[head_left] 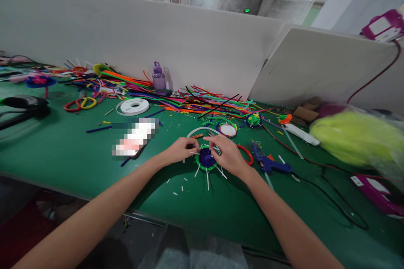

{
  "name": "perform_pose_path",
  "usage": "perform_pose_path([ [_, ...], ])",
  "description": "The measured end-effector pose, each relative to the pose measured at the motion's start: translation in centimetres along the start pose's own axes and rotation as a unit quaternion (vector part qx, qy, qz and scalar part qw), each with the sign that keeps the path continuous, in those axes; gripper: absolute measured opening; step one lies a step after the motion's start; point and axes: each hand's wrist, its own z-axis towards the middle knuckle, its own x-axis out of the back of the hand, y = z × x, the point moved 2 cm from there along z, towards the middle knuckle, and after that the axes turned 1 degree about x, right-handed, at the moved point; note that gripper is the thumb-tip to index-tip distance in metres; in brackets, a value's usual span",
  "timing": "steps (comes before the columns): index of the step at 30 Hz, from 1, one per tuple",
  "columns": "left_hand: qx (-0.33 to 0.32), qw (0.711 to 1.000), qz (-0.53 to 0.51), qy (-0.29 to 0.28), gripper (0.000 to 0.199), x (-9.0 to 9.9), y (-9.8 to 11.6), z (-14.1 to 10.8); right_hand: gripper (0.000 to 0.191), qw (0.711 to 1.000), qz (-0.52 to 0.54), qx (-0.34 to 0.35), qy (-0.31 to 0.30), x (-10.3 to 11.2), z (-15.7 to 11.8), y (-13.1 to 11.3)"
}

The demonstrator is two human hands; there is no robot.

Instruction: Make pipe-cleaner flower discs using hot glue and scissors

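A small round blue piece with a green rim (207, 160) sits on the green table between my hands, and thin white strips stick out from it all round. My left hand (181, 150) is closed in a pinch at its left edge, on one of the white strips. At the right edge, my right hand (229, 154) has its thumb and fingers pinched on the rim's strips, with the index finger pointing left. The fingertips partly hide what they grip. Red-handled scissors (247, 154) lie partly behind my right hand. A white strip curves behind the round piece.
A blue glue gun (271, 163) with a cord lies on the right. Coloured pipe cleaners (208, 104) are heaped along the back, near a purple bottle (158, 79). A ribbon spool (135, 106), a blurred-out phone (135, 138) and red-yellow scissors (80, 104) lie left.
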Motion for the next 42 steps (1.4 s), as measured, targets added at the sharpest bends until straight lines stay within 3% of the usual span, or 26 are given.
perform_pose_path([
  [21,-0.002,1.000,0.000,-0.001,0.018,0.0,0.1,0.0,0.051,0.999,0.043,-0.020,0.022,0.8,-0.1,-0.3],
  [28,-0.006,1.000,0.008,0.000,0.019,0.1,0.0,0.0,0.042,0.988,0.070,-0.117,0.074,1.1,-0.2,1.5],
  [31,-0.005,1.000,0.006,-0.001,0.020,0.1,0.0,0.0,0.033,0.981,0.105,-0.163,0.034,0.9,-0.2,1.9],
  [36,-0.005,1.000,0.003,-0.004,0.019,0.1,0.4,-0.1,0.026,0.973,0.133,-0.180,-0.051,0.7,-0.3,1.8],
  [42,0.000,1.000,-0.002,-0.008,0.019,0.1,0.4,-0.1,0.025,0.970,0.142,-0.184,-0.069,0.7,-0.3,1.7],
])
